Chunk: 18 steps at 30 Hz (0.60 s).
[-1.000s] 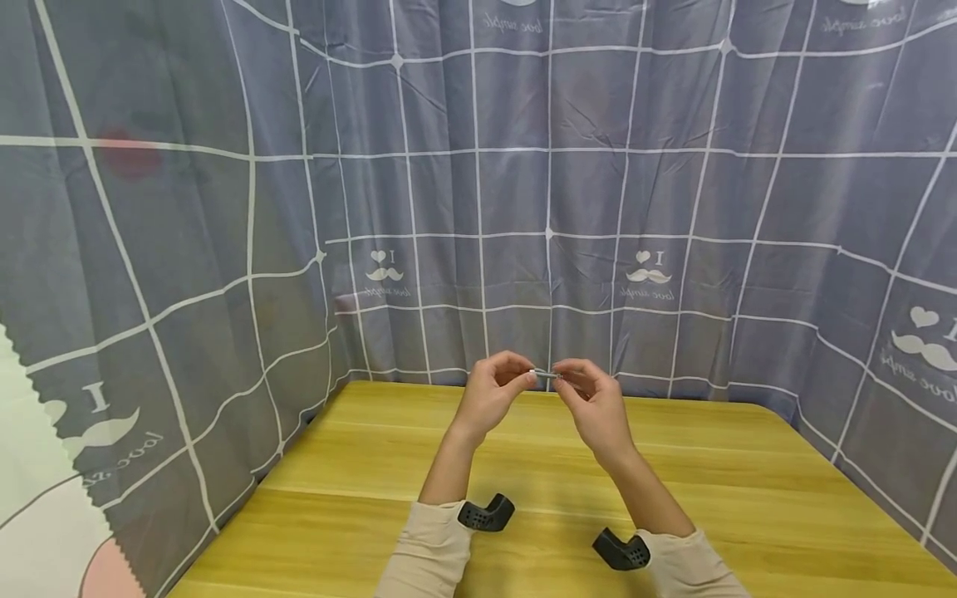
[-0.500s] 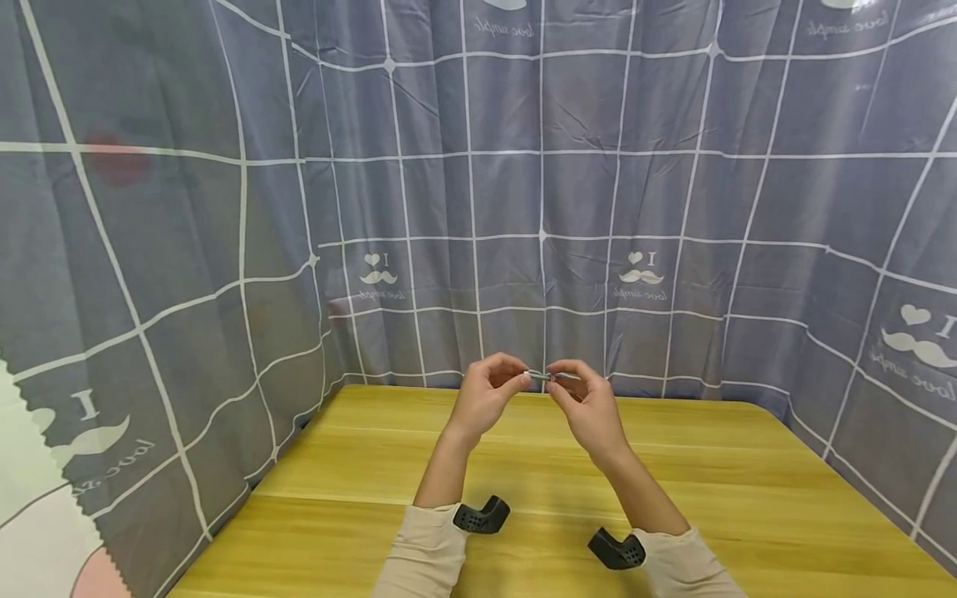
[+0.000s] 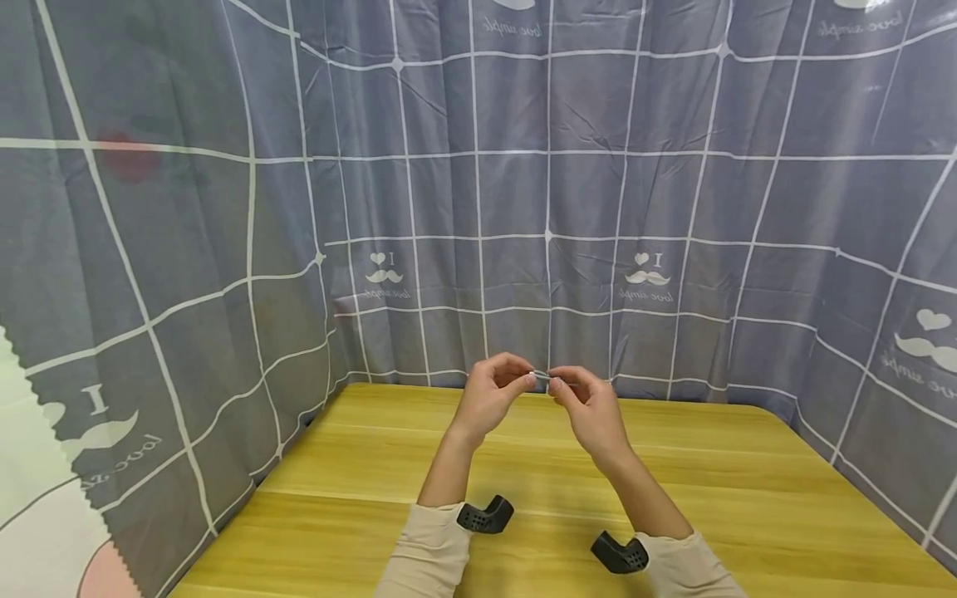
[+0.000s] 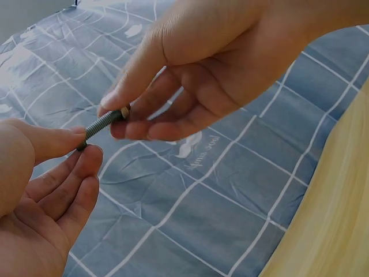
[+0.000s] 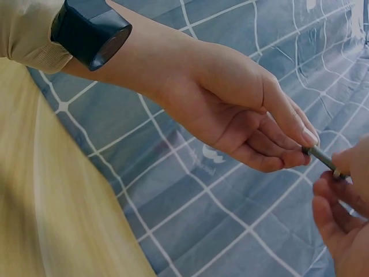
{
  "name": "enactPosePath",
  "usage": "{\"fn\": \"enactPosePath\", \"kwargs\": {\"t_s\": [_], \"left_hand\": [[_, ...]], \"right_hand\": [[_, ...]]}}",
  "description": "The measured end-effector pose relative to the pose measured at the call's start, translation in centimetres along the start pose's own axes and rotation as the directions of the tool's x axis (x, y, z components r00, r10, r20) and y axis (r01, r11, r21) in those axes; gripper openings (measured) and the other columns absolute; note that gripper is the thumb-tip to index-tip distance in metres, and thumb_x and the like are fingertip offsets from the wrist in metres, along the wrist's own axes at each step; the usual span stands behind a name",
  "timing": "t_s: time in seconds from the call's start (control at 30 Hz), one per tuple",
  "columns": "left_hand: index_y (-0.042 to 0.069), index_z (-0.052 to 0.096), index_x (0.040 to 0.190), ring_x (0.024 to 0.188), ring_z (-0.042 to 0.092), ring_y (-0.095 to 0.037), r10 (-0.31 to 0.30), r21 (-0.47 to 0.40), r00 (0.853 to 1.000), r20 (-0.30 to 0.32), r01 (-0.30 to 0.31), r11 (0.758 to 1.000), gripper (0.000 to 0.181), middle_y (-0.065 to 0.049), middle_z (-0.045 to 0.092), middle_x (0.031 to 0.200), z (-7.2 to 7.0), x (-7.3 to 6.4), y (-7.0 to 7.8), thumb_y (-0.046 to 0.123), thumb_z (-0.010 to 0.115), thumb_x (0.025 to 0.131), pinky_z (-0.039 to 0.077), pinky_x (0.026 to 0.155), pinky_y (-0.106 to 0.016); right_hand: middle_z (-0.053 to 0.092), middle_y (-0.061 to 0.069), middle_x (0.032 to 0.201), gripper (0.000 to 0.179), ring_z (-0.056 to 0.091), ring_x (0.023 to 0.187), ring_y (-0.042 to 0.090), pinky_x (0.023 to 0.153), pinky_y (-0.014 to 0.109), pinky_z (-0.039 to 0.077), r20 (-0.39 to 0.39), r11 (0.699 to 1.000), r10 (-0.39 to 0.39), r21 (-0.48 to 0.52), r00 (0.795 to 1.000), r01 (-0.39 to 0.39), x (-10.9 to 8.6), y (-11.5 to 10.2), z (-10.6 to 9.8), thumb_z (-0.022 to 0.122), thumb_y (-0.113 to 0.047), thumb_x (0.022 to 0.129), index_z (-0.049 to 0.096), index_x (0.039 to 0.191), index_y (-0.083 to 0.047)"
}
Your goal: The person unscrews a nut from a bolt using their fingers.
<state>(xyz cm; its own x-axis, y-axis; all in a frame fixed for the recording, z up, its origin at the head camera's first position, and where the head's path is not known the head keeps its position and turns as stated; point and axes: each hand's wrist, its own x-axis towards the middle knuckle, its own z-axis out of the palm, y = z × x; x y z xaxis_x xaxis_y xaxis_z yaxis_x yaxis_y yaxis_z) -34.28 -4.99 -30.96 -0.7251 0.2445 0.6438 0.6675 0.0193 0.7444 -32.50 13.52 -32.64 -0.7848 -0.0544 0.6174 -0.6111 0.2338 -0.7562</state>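
Note:
A small threaded bolt [image 4: 102,124] is held level above the table between both hands, its grey-green thread showing in the gap. My left hand [image 3: 482,399] pinches one end between thumb and fingertips, where a dark edge of the bolt peeks out. At the other end, the thumb and fingers of my right hand [image 3: 596,411] grip close to a small brassy piece [image 4: 125,112] that looks like a nut, partly hidden by the fingertips. In the right wrist view the shank [image 5: 321,157] slants between the two sets of fingertips.
A wooden table [image 3: 419,453] spreads beneath the forearms. Behind it and along both sides hangs a grey curtain [image 3: 516,199] with white grid lines. Each wrist carries a black camera mount [image 3: 486,515] over a beige sleeve [image 3: 429,548].
My right fingertips have come slightly closer to the left ones, so less of the bolt shows between them. The left hand keeps its pinch, nearly in place.

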Motion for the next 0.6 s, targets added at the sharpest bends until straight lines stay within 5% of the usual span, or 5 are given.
{"fn": "enactPosePath", "kwargs": {"t_s": [0.23, 0.4, 0.6], "left_hand": [[-0.012, 0.069, 0.107, 0.095, 0.069, -0.037, -0.007, 0.006, 1.0, -0.002, 0.007, 1.0, 0.011, -0.025, 0.069, 0.101, 0.0, -0.1, 0.2, -0.004, 0.065, 0.099, 0.056, 0.087, -0.045], [-0.007, 0.071, 0.107, 0.095, 0.069, -0.032, -0.002, 0.001, 1.0, -0.02, 0.002, 1.0, 0.011, -0.02, 0.07, 0.101, 0.0, 0.1, -0.9, 0.0, 0.068, 0.099, 0.056, 0.085, -0.038], [-0.004, 0.072, 0.107, 0.096, 0.069, -0.032, 0.005, -0.016, 1.0, -0.003, -0.005, 1.0, 0.013, -0.015, 0.071, 0.101, -0.1, 0.0, -1.1, 0.006, 0.071, 0.099, 0.056, 0.087, -0.04]], "right_hand": [[0.067, 0.015, 0.127, 0.027, 0.066, 0.117, 0.032, 0.095, 0.034, 0.054, -0.012, 0.999, -0.039, 0.029, 0.999, 0.039, 0.0, -0.2, -0.2, 0.069, -0.007, 0.101, 0.068, 0.127, -0.002], [0.071, 0.014, 0.114, 0.027, 0.07, 0.104, 0.029, 0.09, 0.033, 0.056, -0.012, 1.0, 0.027, 0.012, 1.0, -0.027, 0.1, 0.0, -0.1, 0.064, -0.018, 0.106, 0.069, 0.125, 0.0], [0.071, 0.016, 0.111, 0.02, 0.069, 0.098, 0.028, 0.087, 0.034, 0.055, -0.028, 1.0, -0.001, -0.006, 1.0, 0.001, 0.0, -0.1, -0.2, 0.067, -0.005, 0.102, 0.071, 0.121, 0.0]]}}
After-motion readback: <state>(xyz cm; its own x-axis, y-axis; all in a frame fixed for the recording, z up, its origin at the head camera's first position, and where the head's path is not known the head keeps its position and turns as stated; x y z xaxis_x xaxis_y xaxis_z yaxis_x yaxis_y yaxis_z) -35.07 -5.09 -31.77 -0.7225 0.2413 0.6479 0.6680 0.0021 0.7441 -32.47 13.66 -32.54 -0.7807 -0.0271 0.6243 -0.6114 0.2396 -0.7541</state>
